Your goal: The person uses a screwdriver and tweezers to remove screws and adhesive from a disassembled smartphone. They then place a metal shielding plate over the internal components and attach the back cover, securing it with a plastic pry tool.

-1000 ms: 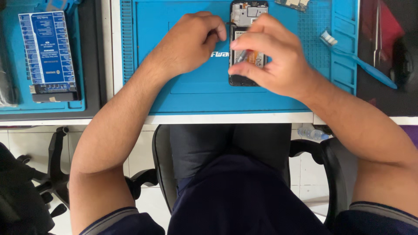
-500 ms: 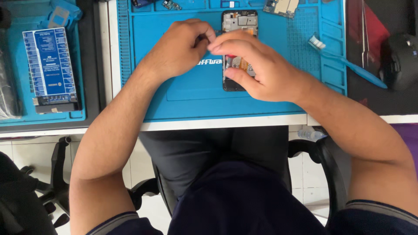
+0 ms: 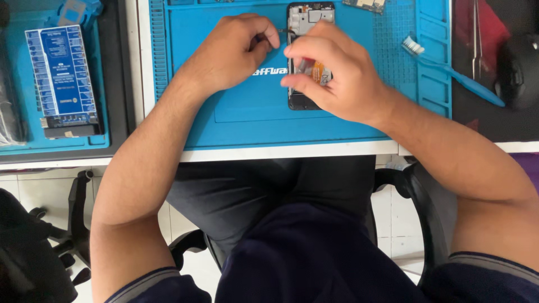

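An opened phone (image 3: 310, 17) with its back off lies on a blue work mat (image 3: 241, 120). My right hand (image 3: 331, 73) covers the phone's middle, and its fingers pinch a small orange part inside the phone. My left hand (image 3: 233, 50) is curled just left of the phone, pinching a thin metal tool whose tip reaches the phone's upper left edge. The phone's lower end shows under my right hand.
A blue brush (image 3: 449, 70) lies on the mat's right edge. A small circuit board (image 3: 365, 4) sits at the top. A blue box (image 3: 60, 78) rests on a tray to the left. A dark mouse (image 3: 519, 67) and tweezers (image 3: 477, 39) lie far right.
The view has shifted slightly. Both hands stay over the phone, with my left hand's tool tip now at the phone's upper left edge.
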